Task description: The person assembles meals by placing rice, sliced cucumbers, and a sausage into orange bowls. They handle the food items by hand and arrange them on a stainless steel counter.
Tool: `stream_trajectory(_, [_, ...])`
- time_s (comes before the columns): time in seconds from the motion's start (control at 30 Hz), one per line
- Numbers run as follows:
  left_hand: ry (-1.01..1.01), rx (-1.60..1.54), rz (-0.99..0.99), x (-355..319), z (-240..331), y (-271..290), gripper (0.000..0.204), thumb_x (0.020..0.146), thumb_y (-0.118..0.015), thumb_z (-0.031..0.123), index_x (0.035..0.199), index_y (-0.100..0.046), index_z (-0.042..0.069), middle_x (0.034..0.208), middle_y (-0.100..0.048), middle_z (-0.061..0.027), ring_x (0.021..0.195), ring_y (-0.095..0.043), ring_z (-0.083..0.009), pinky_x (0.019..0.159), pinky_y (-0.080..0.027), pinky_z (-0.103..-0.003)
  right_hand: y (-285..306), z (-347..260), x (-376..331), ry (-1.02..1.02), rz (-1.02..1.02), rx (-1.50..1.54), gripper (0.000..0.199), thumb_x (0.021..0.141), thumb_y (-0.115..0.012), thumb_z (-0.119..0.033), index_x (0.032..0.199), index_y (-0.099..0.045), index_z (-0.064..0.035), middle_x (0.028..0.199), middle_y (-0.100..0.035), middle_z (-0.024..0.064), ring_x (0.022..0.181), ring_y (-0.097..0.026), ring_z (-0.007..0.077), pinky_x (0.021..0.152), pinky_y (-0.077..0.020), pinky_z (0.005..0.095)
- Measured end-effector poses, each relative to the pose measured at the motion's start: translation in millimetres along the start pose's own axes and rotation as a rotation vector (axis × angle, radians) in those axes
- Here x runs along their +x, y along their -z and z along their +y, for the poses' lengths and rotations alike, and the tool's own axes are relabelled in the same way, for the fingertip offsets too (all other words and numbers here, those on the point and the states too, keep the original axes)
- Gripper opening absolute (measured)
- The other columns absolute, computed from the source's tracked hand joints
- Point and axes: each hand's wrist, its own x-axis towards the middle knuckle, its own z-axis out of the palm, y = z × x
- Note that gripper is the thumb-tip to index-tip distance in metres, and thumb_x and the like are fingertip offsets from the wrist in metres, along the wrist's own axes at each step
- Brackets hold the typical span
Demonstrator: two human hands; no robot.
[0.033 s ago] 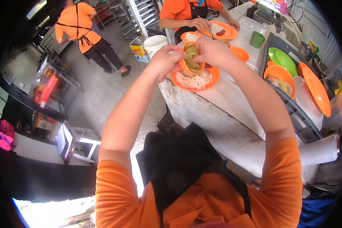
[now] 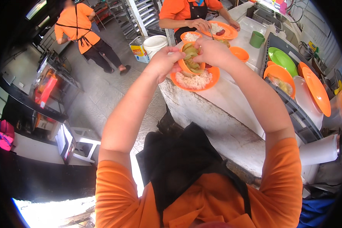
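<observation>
Item: one tilted orange bowl (image 2: 186,69) of vegetable pieces (image 2: 190,60), above a plate (image 2: 195,90) of rice (image 2: 193,80); our left hand (image 2: 165,62) grips it, our right hand (image 2: 212,51) curls over, grasp indeterminable. Step, we judge: portioning; next calls for steady tilt.

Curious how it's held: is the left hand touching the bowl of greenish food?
Touching: the head view shows the left hand gripping the bowl at its left side.

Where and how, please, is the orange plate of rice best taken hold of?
Probably at the near right rim of the plate, from the person's own side, pinching above and below: a bare edge shows there, while rice fills the middle and the tilted bowl overhangs the far side.
</observation>
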Motion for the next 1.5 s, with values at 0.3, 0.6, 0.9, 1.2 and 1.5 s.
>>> stream_trajectory(0.3, [0.126, -0.385, -0.042, 10.7, -19.5, 14.9, 0.03, 0.095, -0.053, 0.017, 0.12, -0.052, -0.001, 0.101, -0.066, -0.0171, 0.083, -0.07, -0.0234, 0.07, -0.061, -0.029, 5.4, 0.4, 14.8, 0.087, 0.028, 0.031, 0.026, 0.078, -0.069, -0.027, 0.099, -0.067, -0.0123, 0.093, -0.07, 0.0082, 0.081, -0.068, 0.0234, 0.072, -0.0528, 0.038])
stream_trajectory(0.6, [0.14, -0.463, -0.035, 10.2, -30.8, 32.3, 0.029, 0.095, -0.052, 0.016, 0.119, -0.051, -0.001, 0.104, -0.065, -0.0196, 0.089, -0.069, -0.0247, 0.076, -0.06, -0.033, 10.7, -4.9, -3.6, 0.441, -0.071, 0.079, 0.019, 0.074, -0.064, -0.004, 0.093, -0.063, -0.0065, 0.085, -0.068, 0.0073, 0.078, -0.067, 0.023, 0.07, -0.0521, 0.0377])
stream_trajectory(0.9, [0.108, -0.423, -0.023, 5.2, -30.2, 29.0, 0.029, 0.095, -0.052, 0.016, 0.117, -0.052, -0.002, 0.104, -0.065, -0.0185, 0.088, -0.068, -0.0241, 0.077, -0.06, -0.033, 5.4, -19.4, -2.8, 0.431, -0.094, 0.048, 0.014, 0.07, -0.063, -0.003, 0.083, -0.058, -0.0067, 0.069, -0.059, 0.0052, 0.074, -0.06, 0.0231, 0.065, -0.0477, 0.0371])
stream_trajectory(1.2, [0.084, -0.465, 0.066, 4.9, -37.8, 35.6, 0.033, 0.095, -0.053, 0.015, 0.121, -0.048, -0.004, 0.104, -0.065, -0.0202, 0.091, -0.069, -0.0268, 0.077, -0.06, -0.034, 22.8, 2.1, -8.4, 0.212, -0.037, 0.099, 0.011, 0.075, -0.064, -0.011, 0.085, -0.062, -0.0079, 0.084, -0.066, 0.0063, 0.077, -0.065, 0.0237, 0.069, -0.05, 0.0382])
stream_trajectory(1.5, [0.084, -0.557, 0.031, 2.5, -32.6, 47.0, 0.033, 0.096, -0.049, 0.015, 0.123, -0.048, -0.003, 0.108, -0.064, -0.0194, 0.096, -0.067, -0.0262, 0.079, -0.059, -0.034, -16.4, 18.8, -10.8, -0.131, -0.098, 0.475, 0.031, 0.087, -0.054, -0.012, 0.116, -0.062, -0.005, 0.103, -0.062, 0.0077, 0.09, -0.059, 0.0149, 0.073, -0.0471, 0.0317])
